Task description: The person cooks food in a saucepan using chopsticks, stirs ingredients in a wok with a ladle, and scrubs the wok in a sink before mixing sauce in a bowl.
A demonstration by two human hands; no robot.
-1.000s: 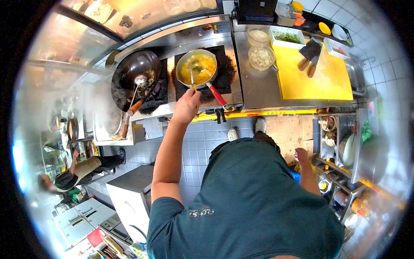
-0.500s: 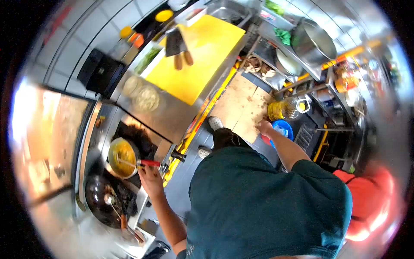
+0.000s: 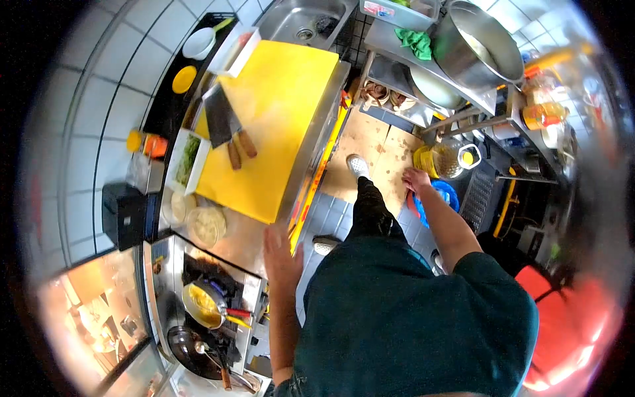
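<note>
My left hand (image 3: 282, 256), a little blurred, is beside the steel counter edge with its thumb and fingers apart and nothing in it. Below it on the stove stands a pan (image 3: 204, 304) of yellow food, with a red handle and a yellow utensil handle pointing right. My right hand (image 3: 416, 179) hangs at my right, above the floor by the blue bin (image 3: 446, 194). Its fingers are loosely bent, and I see nothing in them. Two cleavers (image 3: 221, 119) with wooden handles lie on the yellow cutting board (image 3: 284, 99).
A black wok (image 3: 188, 351) with a ladle sits at the stove's near side. Ahead are a sink (image 3: 301, 20) and a rack with a big steel pot (image 3: 469, 53). A large oil bottle (image 3: 442, 161) stands near the bin. Brown cardboard (image 3: 377, 142) covers part of the floor.
My left hand has let go of the pan's utensil and moved away from the stove toward the counter. My view has shifted forward, and one foot has stepped onto the cardboard.
</note>
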